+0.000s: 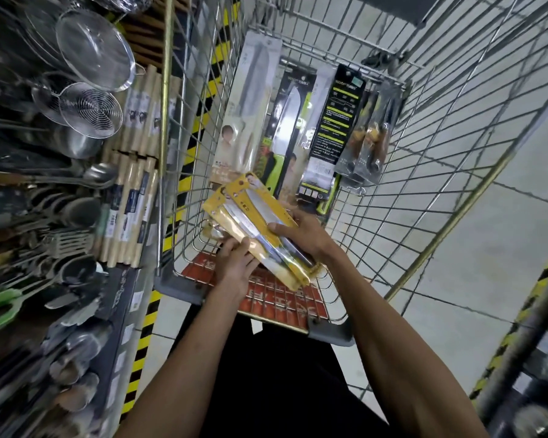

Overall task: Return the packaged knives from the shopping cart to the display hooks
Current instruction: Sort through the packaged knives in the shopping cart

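Observation:
Both hands hold a small stack of yellow-carded packaged knives [253, 216] above the near end of the wire shopping cart [424, 159]. My left hand [234, 267] grips the stack's lower left edge. My right hand [304, 232] clamps it from the right, thumb on top. Several more packaged knives lie on the cart floor beyond: a pale grey pack [250, 102], a black-and-green pack [290, 128], a black pack with yellow text [332, 128] and a clear pack with brown handles [372, 137].
A display rack at left carries wire strainers [92, 49], ladles, spoons [98, 173] and wooden rolling pins [136, 172]. Yellow-black hazard tape [143, 339] edges the rack base. A red panel [282, 298] covers the cart's near seat flap. Tiled floor lies to the right.

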